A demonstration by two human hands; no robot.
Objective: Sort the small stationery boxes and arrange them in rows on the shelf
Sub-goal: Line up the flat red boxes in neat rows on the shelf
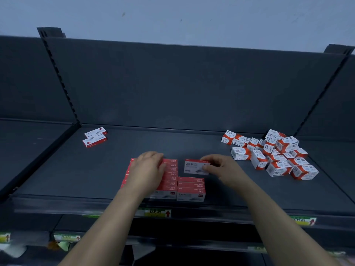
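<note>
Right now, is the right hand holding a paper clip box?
No, the right hand pinches a staple box; the paper clip boxes lie apart, farther right.

Left hand (148, 167) covers much of staple-box rows (171, 178); its grip unclear. Right hand (221, 167) hides right end of pinched 24/6 box (193, 167). Shelf-edge labels (157, 213) blurred, unreadable. Forearms (107, 217) cut by bottom edge. Paper-clip boxes (272, 154): small print illegible.

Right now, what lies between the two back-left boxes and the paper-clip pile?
Only bare shelf lies between the boxes and the pile; the head view shows it.
</note>
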